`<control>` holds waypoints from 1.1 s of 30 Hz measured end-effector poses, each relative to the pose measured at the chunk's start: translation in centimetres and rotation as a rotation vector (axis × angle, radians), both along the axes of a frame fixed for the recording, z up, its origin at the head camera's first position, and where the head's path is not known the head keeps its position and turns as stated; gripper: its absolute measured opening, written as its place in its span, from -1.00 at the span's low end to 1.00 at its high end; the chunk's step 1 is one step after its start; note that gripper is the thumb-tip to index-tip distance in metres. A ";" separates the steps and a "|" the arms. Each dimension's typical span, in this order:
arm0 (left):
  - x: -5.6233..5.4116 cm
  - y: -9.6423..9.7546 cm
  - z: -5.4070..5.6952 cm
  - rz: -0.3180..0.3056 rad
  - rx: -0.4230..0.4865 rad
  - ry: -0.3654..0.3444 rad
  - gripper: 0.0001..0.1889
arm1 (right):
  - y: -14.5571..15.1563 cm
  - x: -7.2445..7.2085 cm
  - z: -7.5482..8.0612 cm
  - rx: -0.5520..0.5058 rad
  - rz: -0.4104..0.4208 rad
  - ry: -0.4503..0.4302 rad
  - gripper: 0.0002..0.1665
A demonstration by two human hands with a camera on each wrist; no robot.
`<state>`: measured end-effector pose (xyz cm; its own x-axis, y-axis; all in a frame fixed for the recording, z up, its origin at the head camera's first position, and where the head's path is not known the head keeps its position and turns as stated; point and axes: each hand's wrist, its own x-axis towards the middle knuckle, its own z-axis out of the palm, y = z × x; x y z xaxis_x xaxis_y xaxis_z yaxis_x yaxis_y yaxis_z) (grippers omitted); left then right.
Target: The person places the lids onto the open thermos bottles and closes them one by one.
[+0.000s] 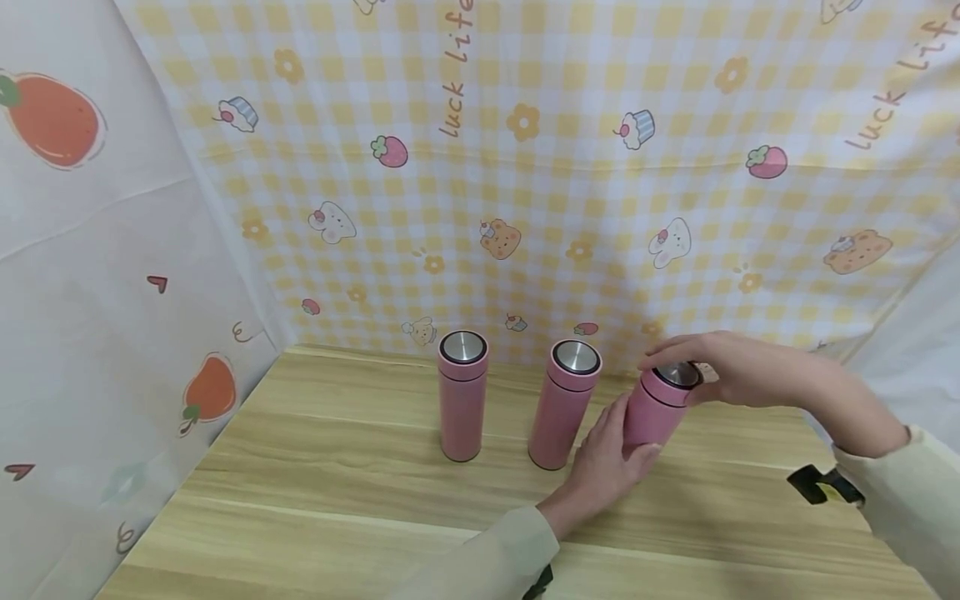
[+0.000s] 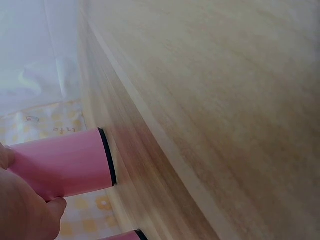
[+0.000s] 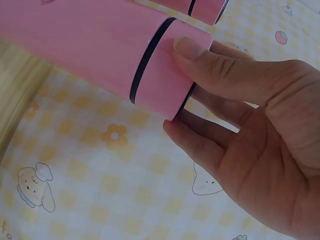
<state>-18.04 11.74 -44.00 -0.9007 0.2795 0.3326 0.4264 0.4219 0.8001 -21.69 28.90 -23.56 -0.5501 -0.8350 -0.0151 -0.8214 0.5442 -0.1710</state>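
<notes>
Three pink thermos flasks with steel-topped lids stand in a row. My left hand (image 1: 606, 457) grips the body of the rightmost flask (image 1: 651, 417) from the left, fingers wrapped round it. Over that flask's lid (image 1: 672, 388) arches my right hand (image 1: 738, 367). In the right wrist view its thumb (image 3: 190, 48) presses the pink side of the lid, above a black ring, and other fingers reach round the far edge. The left wrist view has the flask's black base (image 2: 107, 157) right at the wooden table. Beside my left hand is the middle flask (image 1: 562, 408).
The leftmost flask (image 1: 462, 400) stands a little apart on the wooden table (image 1: 322, 500). Close behind the row hangs a yellow checked cloth (image 1: 540, 183). A white cloth with fruit prints (image 1: 97, 275) borders the table's left side.
</notes>
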 end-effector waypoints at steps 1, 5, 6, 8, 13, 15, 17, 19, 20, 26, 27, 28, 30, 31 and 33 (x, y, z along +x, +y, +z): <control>0.0 0.0 0.0 0.001 0.000 0.000 -0.24 | 0.0 0.0 0.0 0.002 -0.007 -0.006 -0.29; 0.0 0.0 0.0 0.001 0.002 -0.002 -0.24 | -0.1 0.0 0.0 -0.003 -0.026 -0.021 -0.27; 0.0 0.0 -0.1 0.001 0.004 -0.004 -0.24 | -0.1 0.0 0.0 -0.007 -0.022 -0.022 -0.27; 0.0 0.0 -0.1 0.004 0.005 -0.005 -0.24 | -0.2 0.0 -0.1 -0.012 -0.017 -0.024 -0.28; 0.0 -0.1 -0.1 0.015 0.003 -0.001 -0.23 | -0.4 0.0 -0.1 -0.012 -0.031 -0.036 -0.27; 0.0 0.0 -0.1 0.015 0.001 0.001 -0.23 | -0.5 0.0 -0.1 -0.007 -0.043 -0.043 -0.27; 0.0 0.0 -0.1 0.014 0.001 0.004 -0.23 | -0.5 0.0 0.0 -0.004 -0.048 -0.047 -0.26; 0.0 0.1 -0.1 0.015 0.002 0.007 -0.23 | -0.5 0.1 0.0 -0.004 -0.051 -0.050 -0.26; 0.0 0.1 -0.2 0.015 0.001 0.010 -0.23 | -0.6 0.1 0.0 -0.004 -0.051 -0.052 -0.26; -0.1 0.1 -0.3 0.014 0.002 0.013 -0.23 | -0.7 0.1 0.2 0.002 -0.069 -0.059 -0.26; -0.1 0.1 -0.3 0.014 0.003 0.013 -0.23 | -0.7 0.1 0.2 0.006 -0.074 -0.059 -0.26; -0.1 0.1 -0.3 0.014 0.004 0.014 -0.23 | -0.7 0.1 0.2 0.009 -0.080 -0.061 -0.26; -0.1 0.1 -0.3 0.013 0.004 0.017 -0.24 | -0.7 0.1 0.3 0.014 -0.093 -0.067 -0.26; -0.1 0.1 -0.3 0.014 0.004 0.017 -0.24 | -0.8 0.1 0.3 0.016 -0.099 -0.069 -0.27; -0.1 0.2 -0.3 0.014 0.004 0.018 -0.24 | -0.8 0.1 0.3 0.018 -0.104 -0.073 -0.28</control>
<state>-18.14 11.89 -44.30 -0.8984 0.2655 0.3497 0.4346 0.4248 0.7941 -21.59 28.06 -23.29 -0.6305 -0.7728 -0.0723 -0.7461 0.6292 -0.2180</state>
